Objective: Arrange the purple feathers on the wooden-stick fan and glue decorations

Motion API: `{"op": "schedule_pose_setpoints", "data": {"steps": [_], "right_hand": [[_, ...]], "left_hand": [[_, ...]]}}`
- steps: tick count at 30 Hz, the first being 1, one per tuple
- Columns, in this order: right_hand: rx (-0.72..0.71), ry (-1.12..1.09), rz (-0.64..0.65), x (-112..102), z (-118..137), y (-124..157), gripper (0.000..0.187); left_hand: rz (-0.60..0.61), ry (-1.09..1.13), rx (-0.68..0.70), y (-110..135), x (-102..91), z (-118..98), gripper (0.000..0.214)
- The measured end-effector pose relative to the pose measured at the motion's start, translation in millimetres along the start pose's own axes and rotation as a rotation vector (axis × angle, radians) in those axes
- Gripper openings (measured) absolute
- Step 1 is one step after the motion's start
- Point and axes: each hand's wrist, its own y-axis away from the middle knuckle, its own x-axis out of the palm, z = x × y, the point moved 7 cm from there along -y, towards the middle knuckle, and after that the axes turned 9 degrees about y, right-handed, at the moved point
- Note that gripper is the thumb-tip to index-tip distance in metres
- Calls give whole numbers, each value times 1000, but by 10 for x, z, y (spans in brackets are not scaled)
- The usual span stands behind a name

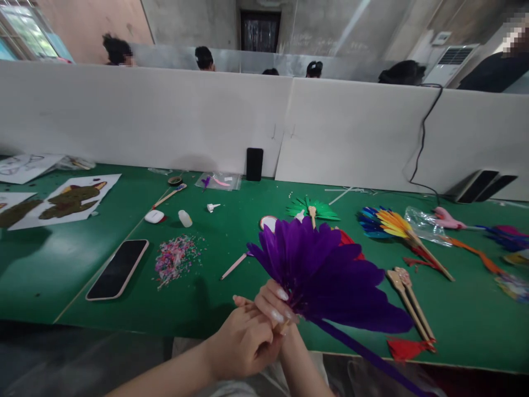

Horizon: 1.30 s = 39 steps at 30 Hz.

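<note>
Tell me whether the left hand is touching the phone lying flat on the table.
Apart. The head view shows green tabletop between the left hand and the phone.

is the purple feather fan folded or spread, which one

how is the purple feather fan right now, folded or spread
Spread: the purple feather fan flares wide above the hands, its feather tips showing side by side along the edge.

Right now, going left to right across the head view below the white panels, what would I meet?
Papers with brown shapes → flat-lying phone → heap of coloured bits → thin pale stick → purple feather fan → two wooden sticks → pink object.
</note>
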Motion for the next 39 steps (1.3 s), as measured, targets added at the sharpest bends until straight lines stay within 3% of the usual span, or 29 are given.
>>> {"op": "schedule_pose_setpoints", "data": {"steps": [5,13,17,20,23,26,29,35,39], "right_hand": [[43,-117,67,137,36,6,37],[25,-137,-49,96,83,30,38],[-25,-45,-179,57,200,42,43],[-67,77,-302,-22,331,71,42],[-95,222,-417,-99,484,121,35],[-117,352,-527,-169,610,182,25],[-115,439,-627,-280,645,241,24],[-39,454,-795,-684,618,446,33],[-18,397,-827,-890,765,601,32]], "left_hand": [[-5,27,-28,26,18,34,30],[3,138,-179,169,75,208,20],[-52,152,-380,309,76,354,14],[-161,120,-533,400,44,461,10],[-195,178,-743,468,89,584,21],[-64,319,-986,563,264,693,22],[94,369,-1078,675,412,746,14],[388,243,-1084,971,541,836,16],[363,71,-1014,932,327,1025,18]]}}
